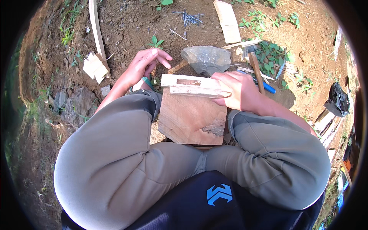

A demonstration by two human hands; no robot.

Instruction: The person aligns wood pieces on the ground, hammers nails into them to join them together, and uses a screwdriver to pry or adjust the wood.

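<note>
A square wooden board (188,115) lies between my bent legs, with a rough, bark-like patch near its lower right. Across its far edge rests a pale wooden piece (172,81) with a rectangular slot cut into it. A narrower wood strip (197,91) runs along its near side; whether the two are joined I cannot tell. My right hand (239,90) is closed around the right end of the pale wood, thumb on the near side. My left hand (143,67) is just beyond the left end, fingers apart and loosely bent, with nothing visible in it.
A grey rock (207,59) sits beyond the board. Several loose nails (189,18) lie farther off. At right are a hammer-like tool with a wooden handle (256,71) and a blue handle (270,89). Wood offcuts (228,23), a long strip (99,34) and a black plastic bag (338,99) lie around.
</note>
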